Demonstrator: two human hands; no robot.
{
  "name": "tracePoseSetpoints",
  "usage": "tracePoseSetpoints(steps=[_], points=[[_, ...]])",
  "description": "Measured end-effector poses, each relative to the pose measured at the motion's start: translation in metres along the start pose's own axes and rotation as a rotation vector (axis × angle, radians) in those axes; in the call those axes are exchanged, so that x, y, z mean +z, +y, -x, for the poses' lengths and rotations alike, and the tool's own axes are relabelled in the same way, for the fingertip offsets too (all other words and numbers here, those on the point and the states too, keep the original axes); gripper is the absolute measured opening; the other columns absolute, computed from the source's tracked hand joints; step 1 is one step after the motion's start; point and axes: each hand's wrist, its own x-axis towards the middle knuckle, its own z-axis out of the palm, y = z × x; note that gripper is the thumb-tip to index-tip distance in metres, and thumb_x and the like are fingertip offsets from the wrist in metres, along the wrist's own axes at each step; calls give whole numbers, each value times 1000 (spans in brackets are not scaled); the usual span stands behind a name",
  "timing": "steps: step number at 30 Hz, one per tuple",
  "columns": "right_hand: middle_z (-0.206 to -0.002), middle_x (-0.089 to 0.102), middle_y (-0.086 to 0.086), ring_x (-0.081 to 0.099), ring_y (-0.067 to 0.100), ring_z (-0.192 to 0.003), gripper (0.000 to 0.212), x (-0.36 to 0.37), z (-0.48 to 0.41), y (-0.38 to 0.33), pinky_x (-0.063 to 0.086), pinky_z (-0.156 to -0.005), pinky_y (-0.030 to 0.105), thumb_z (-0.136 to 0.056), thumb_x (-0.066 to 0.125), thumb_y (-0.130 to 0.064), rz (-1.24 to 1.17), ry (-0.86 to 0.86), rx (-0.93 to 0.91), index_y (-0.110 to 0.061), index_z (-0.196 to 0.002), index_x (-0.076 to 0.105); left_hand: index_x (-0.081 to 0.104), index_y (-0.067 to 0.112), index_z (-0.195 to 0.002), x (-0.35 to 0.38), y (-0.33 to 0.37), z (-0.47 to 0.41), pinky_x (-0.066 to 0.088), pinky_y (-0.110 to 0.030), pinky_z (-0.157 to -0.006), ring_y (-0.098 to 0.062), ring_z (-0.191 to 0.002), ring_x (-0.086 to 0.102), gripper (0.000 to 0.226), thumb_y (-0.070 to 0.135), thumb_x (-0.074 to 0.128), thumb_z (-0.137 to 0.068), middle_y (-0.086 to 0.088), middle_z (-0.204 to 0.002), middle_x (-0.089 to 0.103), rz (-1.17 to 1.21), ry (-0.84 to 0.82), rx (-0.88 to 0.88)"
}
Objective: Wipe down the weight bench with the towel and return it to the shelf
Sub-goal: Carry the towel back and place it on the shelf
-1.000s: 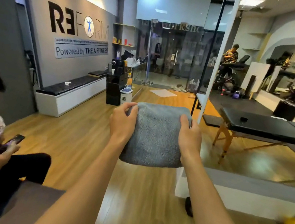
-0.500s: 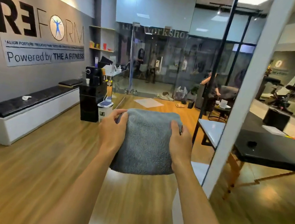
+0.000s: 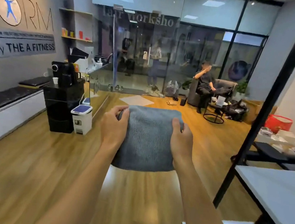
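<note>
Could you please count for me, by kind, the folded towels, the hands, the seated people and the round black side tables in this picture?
Towels: 1, the grey towel
Hands: 2, the left hand and the right hand, both gripping it
Seated people: 1, the seated person
Side tables: 1, the round black side table
Total: 5

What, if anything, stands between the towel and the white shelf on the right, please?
Nothing visible does: the left hand and right hand hold the towel over open floor; only the rack's black post borders the white shelf.
</note>
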Motion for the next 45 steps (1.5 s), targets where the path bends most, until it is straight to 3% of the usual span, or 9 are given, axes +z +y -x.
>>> tracePoseSetpoints(steps=[5,9,14,23,25,29,35,40,45], points=[[-92,60,-8,57,8,-86,29,50,-148,20,42,-69,33,-91,45,-53,-14,98,43,-26,-86,55,64,35,-93,100,-42,-139,33,6,-66,15,-82,57,14,24,55,-93,22,-83,60,11,-103,67],[-90,62,-3,58,13,-84,31,51,-274,54,43,-68,35,-91,45,-52,33,242,60,-23,-86,57,69,22,-104,223,-78,-232,37,-7,-74,-7,-94,59,18,24,54,-94,8,-100,67,81,-239,49],[-92,60,-6,56,10,-85,32,29,-436,122,40,-66,34,-91,45,-53,51,377,68,-23,-91,57,68,21,-108,394,-122,-317,37,-5,-69,-6,-93,58,21,25,53,-95,9,-100,66,134,-351,58],[-98,64,-5,57,12,-88,32,-73,-657,174,43,-70,29,-92,47,-48,130,773,33,-20,-98,60,68,21,-111,690,-110,-417,46,-24,-86,-8,-98,60,23,30,54,-94,7,-104,66,279,-673,165],[-101,63,-2,56,17,-94,35,-108,-690,186,45,-80,35,-92,47,-48,159,889,36,-17,-101,59,68,19,-110,759,-99,-416,47,-23,-86,-9,-97,62,23,28,55,-93,4,-104,69,357,-764,181],[-72,53,-5,50,15,-68,34,-182,-736,209,38,-61,32,-92,49,-46,188,1133,53,-19,-73,46,69,18,-108,890,-73,-393,50,-31,-87,-15,-97,63,22,26,56,-92,-1,-104,70,491,-982,213],[-82,62,-10,58,0,-73,28,-276,-749,218,44,-62,18,-93,49,-47,295,1510,107,-20,-88,57,69,18,-110,1035,-13,-314,47,-25,-90,-13,-101,63,24,26,56,-92,2,-105,70,672,-1356,255],[-84,56,-5,54,9,-77,30,-330,-707,218,36,-60,24,-95,46,-46,405,1812,190,-18,-87,50,70,16,-109,1072,36,-217,50,-39,-94,-17,-101,64,25,29,57,-92,-2,-105,71,815,-1670,274],[-84,58,-13,53,-5,-73,26,-362,-655,234,35,-60,21,-93,46,-50,425,2048,202,-27,-84,52,70,21,-109,1074,57,-131,48,-26,-85,-10,-97,62,24,31,57,-92,3,-105,70,902,-1864,281]])
